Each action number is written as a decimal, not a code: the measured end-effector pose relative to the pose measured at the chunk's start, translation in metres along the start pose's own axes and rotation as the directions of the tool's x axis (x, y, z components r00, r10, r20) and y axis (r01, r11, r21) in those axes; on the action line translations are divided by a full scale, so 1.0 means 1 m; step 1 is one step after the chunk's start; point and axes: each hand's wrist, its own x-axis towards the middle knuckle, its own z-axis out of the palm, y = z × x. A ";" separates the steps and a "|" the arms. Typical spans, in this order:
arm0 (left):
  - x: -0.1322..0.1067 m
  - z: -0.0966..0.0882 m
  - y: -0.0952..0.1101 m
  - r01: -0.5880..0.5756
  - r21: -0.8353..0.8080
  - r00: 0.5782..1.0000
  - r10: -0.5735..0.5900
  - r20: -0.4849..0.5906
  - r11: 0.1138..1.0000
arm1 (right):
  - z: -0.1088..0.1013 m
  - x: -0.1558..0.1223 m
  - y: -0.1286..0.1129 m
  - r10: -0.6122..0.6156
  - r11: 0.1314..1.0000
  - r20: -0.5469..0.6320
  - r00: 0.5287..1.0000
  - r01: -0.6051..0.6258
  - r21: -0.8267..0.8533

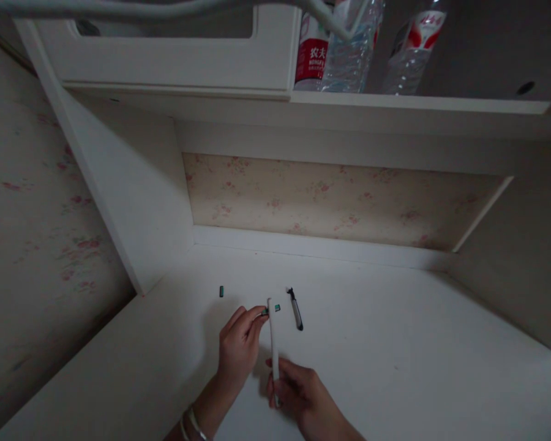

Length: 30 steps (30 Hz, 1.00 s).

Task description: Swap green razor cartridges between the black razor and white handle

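A small dark green and black piece (264, 312) is pinched between the thumb and fingertips of my left hand (239, 344). It sits right beside the upper end of a long, thin white stick-like handle (274, 343); whether they touch I cannot tell. My right hand (305, 392) is closed around the handle's lower end and holds it roughly upright in view. Just right of the handle is another small green and black piece (277, 308). A third such piece (221, 291) lies farther left on the white tabletop (371, 343). A slim black and grey tool (296, 311) with a whitish tip lies to the right.
White side panels (133, 196) flank the desk, and a low back ledge (312, 245) runs behind it. Overhead is a shelf (395, 104) holding plastic bottles (311, 61), with a white cabinet front (174, 64) at left. A blurred pale bar (165, 10) crosses the top.
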 end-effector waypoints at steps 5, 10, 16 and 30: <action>0.001 0.000 0.002 -0.004 -0.003 1.000 0.004 -0.015 1.000 | -0.003 0.001 -0.004 -0.001 0.999 -0.048 0.999 0.004 0.054; 0.000 0.000 -0.001 0.011 -0.004 1.000 -0.011 -0.007 1.000 | 0.002 -0.002 0.000 -0.003 1.000 0.057 0.998 0.002 0.013; 0.000 -0.001 0.000 -0.018 0.008 1.000 0.018 -0.016 1.000 | -0.003 0.000 0.001 0.011 1.000 -0.052 0.999 -0.010 0.015; 0.000 0.000 0.000 -0.030 -0.006 0.999 0.029 -0.019 1.000 | -0.002 -0.001 -0.006 0.030 0.999 -0.039 0.999 -0.029 0.040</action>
